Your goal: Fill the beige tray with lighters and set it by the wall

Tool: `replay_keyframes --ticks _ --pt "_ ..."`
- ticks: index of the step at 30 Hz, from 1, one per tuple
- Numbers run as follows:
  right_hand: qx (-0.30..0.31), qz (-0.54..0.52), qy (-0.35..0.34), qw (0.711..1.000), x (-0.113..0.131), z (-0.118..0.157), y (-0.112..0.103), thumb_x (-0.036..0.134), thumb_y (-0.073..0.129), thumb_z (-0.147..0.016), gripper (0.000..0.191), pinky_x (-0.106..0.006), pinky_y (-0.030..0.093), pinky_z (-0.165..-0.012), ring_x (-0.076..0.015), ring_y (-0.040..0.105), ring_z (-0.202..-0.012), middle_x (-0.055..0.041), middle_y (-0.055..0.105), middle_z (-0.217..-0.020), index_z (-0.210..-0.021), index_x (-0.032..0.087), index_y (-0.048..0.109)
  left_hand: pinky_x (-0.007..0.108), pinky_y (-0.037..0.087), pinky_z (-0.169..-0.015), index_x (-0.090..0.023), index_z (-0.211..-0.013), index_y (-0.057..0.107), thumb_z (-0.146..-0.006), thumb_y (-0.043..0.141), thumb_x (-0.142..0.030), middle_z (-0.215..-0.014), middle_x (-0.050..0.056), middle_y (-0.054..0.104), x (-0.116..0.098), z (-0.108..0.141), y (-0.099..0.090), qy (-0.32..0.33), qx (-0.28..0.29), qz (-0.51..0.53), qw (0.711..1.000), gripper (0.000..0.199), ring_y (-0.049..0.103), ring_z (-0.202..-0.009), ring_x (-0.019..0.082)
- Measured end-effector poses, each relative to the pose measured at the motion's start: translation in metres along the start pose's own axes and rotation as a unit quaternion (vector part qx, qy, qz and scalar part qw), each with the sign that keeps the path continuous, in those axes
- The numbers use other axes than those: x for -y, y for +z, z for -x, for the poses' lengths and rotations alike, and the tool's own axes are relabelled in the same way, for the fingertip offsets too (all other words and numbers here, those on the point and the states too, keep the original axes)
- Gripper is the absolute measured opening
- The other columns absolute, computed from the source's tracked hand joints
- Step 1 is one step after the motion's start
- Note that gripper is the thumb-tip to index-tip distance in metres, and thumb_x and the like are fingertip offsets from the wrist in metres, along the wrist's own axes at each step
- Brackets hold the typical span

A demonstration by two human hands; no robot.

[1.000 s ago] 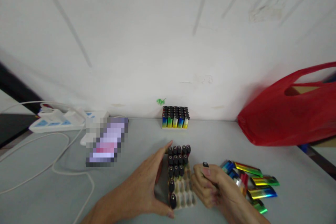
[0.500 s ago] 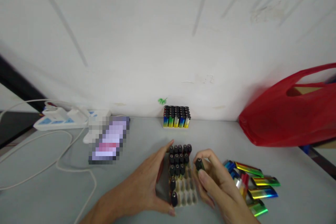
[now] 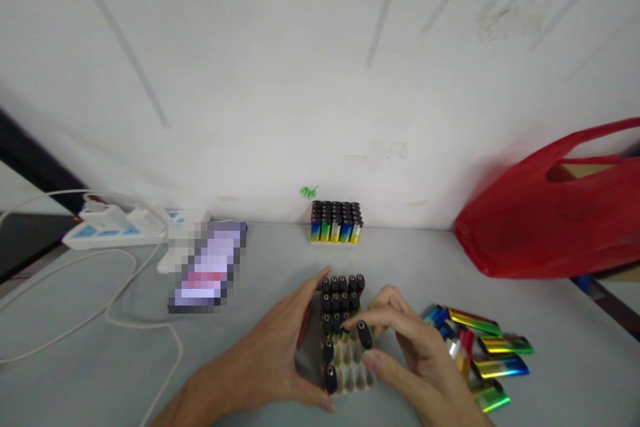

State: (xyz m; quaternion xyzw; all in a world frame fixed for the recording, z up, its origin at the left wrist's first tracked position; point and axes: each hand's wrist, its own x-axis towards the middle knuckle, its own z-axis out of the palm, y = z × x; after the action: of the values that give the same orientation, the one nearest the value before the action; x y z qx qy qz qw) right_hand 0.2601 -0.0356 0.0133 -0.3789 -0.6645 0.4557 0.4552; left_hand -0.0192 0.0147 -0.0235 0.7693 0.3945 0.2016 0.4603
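A pale moulded tray [image 3: 350, 383] sits on the table with lighters standing in it, their black tops [image 3: 343, 300] filling the far rows and the left column. Empty pockets show at its near right. My left hand [image 3: 273, 350] braces the tray from the left, index finger at the far corner and thumb at the near one. Over the right part of the tray, my right hand [image 3: 410, 340] holds a black-topped lighter [image 3: 365, 335] between thumb and fingers, slightly tilted; its lower body is hidden. To the right of this hand lies a pile of loose shiny coloured lighters [image 3: 500, 365].
A second tray, full of lighters [image 3: 335, 222], stands against the wall. On the left are a phone [image 3: 213, 267], a white power strip [image 3: 117, 232] and loose white cables [image 3: 173, 340]. A red bag [image 3: 545, 227] stands at the back right.
My right hand has moved left with the lighter, from beside the tray to over its right pockets, and its index finger has stretched out. The left hand stays on the tray.
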Motion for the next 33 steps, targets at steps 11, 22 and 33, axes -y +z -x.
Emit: replay_keyframes --ticks 11,22,33 --pt "0.026 0.092 -0.052 0.994 0.0052 -0.0040 0.0066 0.014 0.082 -0.102 0.028 -0.037 0.051 -0.084 -0.0228 0.071 -0.089 -0.0002 0.082 -0.091 -0.125 0.029 0.085 0.069 0.024 -0.149 -0.032 -0.193 0.017 -0.070 0.114 -0.064 -0.195 0.018 0.036 -0.0008 -0.0003 0.0013 0.008 0.006 0.013 1.000 0.159 0.039 -0.177 0.051" --pt "0.030 0.101 -0.056 0.993 -0.0027 0.0001 0.0093 0.009 0.084 -0.098 0.037 -0.032 0.057 -0.081 -0.0212 0.074 -0.091 0.0004 0.082 -0.092 -0.129 0.030 0.080 0.068 0.026 -0.148 -0.033 -0.192 0.016 -0.070 0.114 -0.064 -0.194 0.019 0.037 0.0018 -0.0008 0.0017 0.012 0.010 0.021 1.000 0.160 0.040 -0.176 0.051" --pt "0.039 0.113 -0.091 0.989 -0.0036 -0.0004 0.0090 0.024 0.086 -0.108 0.032 -0.033 0.057 -0.081 -0.0229 0.074 -0.093 -0.0009 0.083 -0.094 -0.137 0.031 0.075 0.066 0.024 -0.149 -0.035 -0.192 0.017 -0.072 0.114 -0.065 -0.191 0.017 0.041 -0.0039 0.0003 0.0016 0.006 0.006 0.032 0.999 0.157 0.040 -0.176 0.050"
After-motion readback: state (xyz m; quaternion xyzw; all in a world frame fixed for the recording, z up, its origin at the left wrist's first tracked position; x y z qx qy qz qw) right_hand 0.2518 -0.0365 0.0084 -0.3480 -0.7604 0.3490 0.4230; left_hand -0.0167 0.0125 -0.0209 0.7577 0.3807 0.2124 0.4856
